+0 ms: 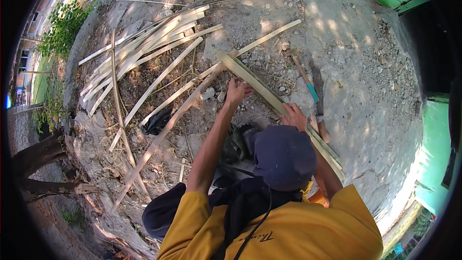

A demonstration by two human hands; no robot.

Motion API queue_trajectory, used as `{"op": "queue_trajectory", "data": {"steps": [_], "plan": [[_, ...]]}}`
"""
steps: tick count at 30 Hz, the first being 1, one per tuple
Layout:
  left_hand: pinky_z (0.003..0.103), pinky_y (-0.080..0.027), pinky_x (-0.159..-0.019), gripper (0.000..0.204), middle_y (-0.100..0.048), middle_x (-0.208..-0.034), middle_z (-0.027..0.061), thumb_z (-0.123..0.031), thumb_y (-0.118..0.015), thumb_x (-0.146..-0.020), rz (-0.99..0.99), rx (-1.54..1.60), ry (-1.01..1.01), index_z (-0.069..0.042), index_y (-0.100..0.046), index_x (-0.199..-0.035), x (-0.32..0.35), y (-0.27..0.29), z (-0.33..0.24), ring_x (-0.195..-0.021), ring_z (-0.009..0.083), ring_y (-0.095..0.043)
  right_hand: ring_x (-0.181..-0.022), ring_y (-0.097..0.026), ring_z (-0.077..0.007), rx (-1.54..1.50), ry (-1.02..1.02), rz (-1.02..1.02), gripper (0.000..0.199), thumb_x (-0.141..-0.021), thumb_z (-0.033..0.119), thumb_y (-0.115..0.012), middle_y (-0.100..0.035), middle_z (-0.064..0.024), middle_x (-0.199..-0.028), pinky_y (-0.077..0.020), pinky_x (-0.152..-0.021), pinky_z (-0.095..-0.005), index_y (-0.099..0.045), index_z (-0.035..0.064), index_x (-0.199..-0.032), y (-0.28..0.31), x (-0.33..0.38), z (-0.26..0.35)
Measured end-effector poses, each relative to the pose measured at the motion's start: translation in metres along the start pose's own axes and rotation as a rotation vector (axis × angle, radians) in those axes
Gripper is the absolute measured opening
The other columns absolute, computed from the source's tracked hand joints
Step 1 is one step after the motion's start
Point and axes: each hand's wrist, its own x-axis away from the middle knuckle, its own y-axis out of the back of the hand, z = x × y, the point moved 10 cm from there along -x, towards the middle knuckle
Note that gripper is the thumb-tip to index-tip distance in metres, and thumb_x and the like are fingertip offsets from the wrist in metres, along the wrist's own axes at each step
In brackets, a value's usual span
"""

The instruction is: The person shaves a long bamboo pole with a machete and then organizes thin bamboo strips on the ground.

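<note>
Long bamboo strips [255,83], stacked together, lie slantwise in front of me, running down to the right past my right side. My right hand [294,116] is closed over the stack about midway along it. Close by the stack's left edge is my left hand [239,90], its fingers partly spread; I cannot tell whether they touch the wood. Beneath the stack's far end, a long pale strip [274,36] crosses at an angle. A browner strip [166,130] stretches from there toward the lower left.
Many loose strips [156,38] lie piled at the far left. A black plastic bag [157,122] rests among them. Right of my hands are a teal-handled tool [305,79] and a long dark blade with a wooden handle [323,130]. A green wall [435,154] stands at the right.
</note>
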Motion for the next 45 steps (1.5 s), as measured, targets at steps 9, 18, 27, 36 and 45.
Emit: {"op": "queue_trajectory", "data": {"steps": [9,18,27,36,45], "plan": [[0.045,-0.063,-0.078,0.045,-0.064,-0.106,0.0264,-0.006,-0.053,-0.100,0.078,-0.010,-0.007,0.000,-0.023,-0.133,-0.002,-0.009,0.003,-0.089,0.0339,-0.072,-0.102,-0.063,-0.0264,0.015,0.007,0.010,0.049,-0.079,0.025,-0.075,-0.057,-0.0042,-0.109,-0.0557,-0.080,-0.0417,-0.063,0.0130,-0.126,-0.009,0.007,-0.021],[0.043,-0.064,-0.078,0.049,-0.065,-0.107,0.0265,-0.005,-0.055,-0.100,0.074,-0.016,0.003,0.000,-0.023,-0.136,0.007,-0.012,0.003,-0.088,0.0331,-0.071,-0.096,-0.064,-0.0262,0.051,-0.015,0.033,0.051,-0.078,0.024,-0.076,-0.057,-0.0041,-0.107,-0.0560,-0.078,-0.0405,-0.063,0.0129,-0.125,-0.002,0.013,-0.018],[0.039,-0.062,-0.084,0.049,-0.067,-0.107,0.0273,-0.012,-0.059,-0.100,0.094,-0.068,0.007,0.001,-0.027,-0.135,0.015,-0.020,-0.001,-0.094,0.0315,-0.072,-0.106,-0.061,-0.0271,0.061,-0.032,0.040,0.050,-0.079,0.025,-0.076,-0.056,-0.0049,-0.111,-0.0555,-0.082,-0.0417,-0.063,0.0135,-0.126,0.002,0.008,-0.019],[0.040,-0.063,-0.078,0.049,-0.066,-0.103,0.0280,-0.009,-0.061,-0.098,0.091,-0.013,0.032,0.001,-0.025,-0.131,0.005,-0.016,0.008,-0.090,0.0324,-0.072,-0.106,-0.061,-0.0272,0.026,-0.028,0.060,0.051,-0.078,0.027,-0.079,-0.055,-0.0051,-0.112,-0.0555,-0.084,-0.0417,-0.063,0.0141,-0.125,-0.008,0.001,-0.010],[0.038,-0.062,-0.085,0.051,-0.066,-0.107,0.0272,-0.015,-0.061,-0.100,0.106,-0.014,0.035,0.002,-0.027,-0.134,0.005,-0.018,0.012,-0.095,0.0318,-0.071,-0.104,-0.061,-0.0272,0.035,0.011,0.011,0.052,-0.076,0.026,-0.079,-0.057,-0.0050,-0.107,-0.0546,-0.085,-0.0424,-0.063,0.0146,-0.124,-0.008,0.004,-0.014]]}}
